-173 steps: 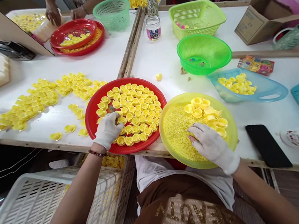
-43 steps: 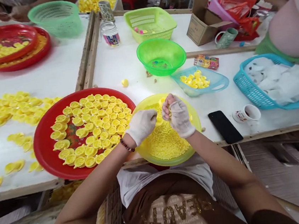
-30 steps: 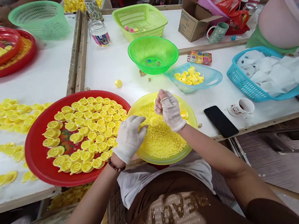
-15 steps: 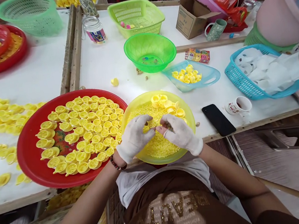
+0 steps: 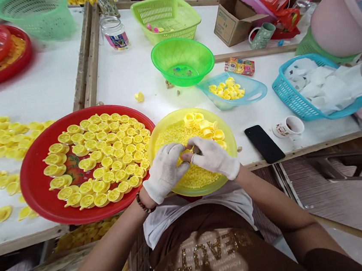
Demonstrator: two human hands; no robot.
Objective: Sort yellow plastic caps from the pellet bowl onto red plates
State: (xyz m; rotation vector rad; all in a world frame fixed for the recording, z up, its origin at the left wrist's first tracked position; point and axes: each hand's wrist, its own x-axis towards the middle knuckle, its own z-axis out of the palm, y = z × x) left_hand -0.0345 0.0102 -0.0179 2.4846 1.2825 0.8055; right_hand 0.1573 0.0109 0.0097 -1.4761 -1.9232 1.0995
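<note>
Both my hands wear white gloves with bare fingertips and meet over a yellow bowl point(image 5: 234, 164) of tiny yellow pieces. Closed fingers of my left hand point(image 5: 167, 170) hold a small round yellow plastic cup, now mostly hidden behind them. My right hand point(image 5: 213, 155) pinches at the same cup from the other side, thumb and fingertips touching the left hand's. Several loose yellow cups point(image 5: 219, 135) rest on the pieces at the bowl's far right. Left of the bowl, a large red tray point(image 5: 32, 185) carries many yellow cup-shaped pieces point(image 5: 106, 160) with inserts inside.
A blue scoop-shaped tray point(image 5: 255, 89) with yellow cups and a green bowl point(image 5: 182, 60) stand behind the yellow bowl. To the right lie a black phone point(image 5: 264, 144), a mug point(image 5: 288, 127) and a blue basket point(image 5: 300, 103) of white paper. Yellow parts point(image 5: 0, 137) cover the table's left.
My right hand has shifted left and closed in against the left hand. Fingers now cover the yellow cup that showed between them.
</note>
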